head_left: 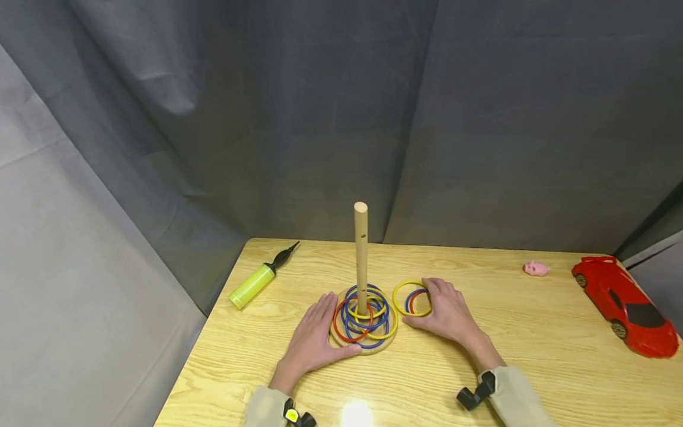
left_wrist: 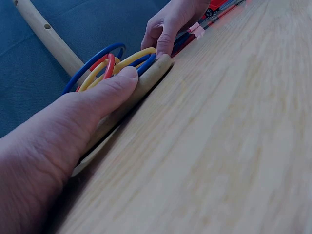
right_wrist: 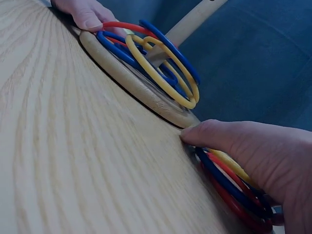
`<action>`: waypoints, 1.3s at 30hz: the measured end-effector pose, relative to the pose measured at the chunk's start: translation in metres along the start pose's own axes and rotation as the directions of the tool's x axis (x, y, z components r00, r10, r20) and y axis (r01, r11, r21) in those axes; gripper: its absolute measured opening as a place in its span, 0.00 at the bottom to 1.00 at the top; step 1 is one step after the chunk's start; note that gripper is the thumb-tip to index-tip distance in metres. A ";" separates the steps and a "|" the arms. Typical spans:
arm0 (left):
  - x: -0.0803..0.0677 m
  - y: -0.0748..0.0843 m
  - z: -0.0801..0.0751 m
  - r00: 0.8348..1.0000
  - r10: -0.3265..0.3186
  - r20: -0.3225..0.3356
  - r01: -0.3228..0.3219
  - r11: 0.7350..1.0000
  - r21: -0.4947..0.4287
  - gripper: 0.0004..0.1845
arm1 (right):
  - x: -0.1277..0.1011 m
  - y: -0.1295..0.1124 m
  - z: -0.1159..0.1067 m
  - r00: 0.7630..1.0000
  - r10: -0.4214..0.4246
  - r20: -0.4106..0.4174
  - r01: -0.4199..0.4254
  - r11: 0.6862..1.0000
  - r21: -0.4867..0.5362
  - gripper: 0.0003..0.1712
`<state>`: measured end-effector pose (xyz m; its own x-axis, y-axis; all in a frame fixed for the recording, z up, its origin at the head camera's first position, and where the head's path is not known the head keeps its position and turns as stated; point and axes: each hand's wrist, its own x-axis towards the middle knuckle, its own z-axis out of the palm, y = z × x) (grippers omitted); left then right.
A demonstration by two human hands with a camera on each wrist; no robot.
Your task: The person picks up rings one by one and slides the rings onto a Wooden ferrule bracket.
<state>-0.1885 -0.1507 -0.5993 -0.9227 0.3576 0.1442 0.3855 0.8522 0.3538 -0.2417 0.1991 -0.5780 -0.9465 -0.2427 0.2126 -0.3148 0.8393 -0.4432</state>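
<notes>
A round wooden base (right_wrist: 136, 92) sits mid-surface, with an upright, pale wooden post (head_left: 361, 255) at its centre and a tangle of thin red, blue and yellow plastic-looking rings (head_left: 368, 327) piled on it. Several seem to loop the post (their overlap hides exactly which). The left hand (head_left: 315, 344) is unclenched, straight fingers lying along the base's left edge and thumb on its near rim.

Just right of the base, the right hand (head_left: 445, 311) grasps a small stack of yellow, blue and red rings (right_wrist: 225, 187), thumb on the near side, fingers on the far side. The stack lies on the light wood-grain surface (head_left: 203, 379).

The rings look light, springy and hardly fragile, though perhaps slick enough to slide apart; pinching across opposite outer edges, low enough to catch every layer, should hold them together. The base is probably stiff and heavier, best held at its rim.

To the far left lies a yellow-green hand pump with a black nozzle (head_left: 253, 286); to the right are a small pink pig figure (head_left: 536, 268) and a glossy red toy car (head_left: 624, 305).
</notes>
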 end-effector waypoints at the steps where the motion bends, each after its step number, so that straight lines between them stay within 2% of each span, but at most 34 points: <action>1: 0.000 0.000 0.000 1.000 0.002 -0.003 -0.002 1.000 -0.001 0.71 | 0.000 0.000 0.001 1.000 0.002 -0.003 -0.002 1.000 0.000 0.65; 12: 0.001 0.000 -0.001 1.000 0.011 -0.009 -0.011 1.000 0.003 0.71 | 0.000 -0.001 0.009 0.998 0.037 -0.054 -0.038 0.999 -0.024 0.63; 21: 0.000 0.000 0.000 1.000 0.020 -0.020 -0.020 1.000 -0.014 0.71 | -0.001 0.001 0.010 0.997 0.033 -0.070 -0.035 0.999 -0.028 0.62; 32: 0.000 0.000 -0.001 1.000 0.005 -0.013 -0.006 1.000 -0.018 0.71 | -0.001 0.001 0.004 0.995 0.018 -0.100 -0.019 1.000 -0.009 0.61; 39: 0.000 -0.001 0.001 1.000 -0.001 -0.010 0.000 1.000 -0.021 0.71 | 0.000 -0.001 -0.008 0.991 0.020 -0.136 -0.021 1.000 -0.008 0.60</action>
<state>-0.1887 -0.1510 -0.6006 -0.9229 0.3532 0.1534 0.3851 0.8442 0.3730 -0.2412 0.2021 -0.5707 -0.9343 -0.1573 0.3200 -0.2938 0.8480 -0.4411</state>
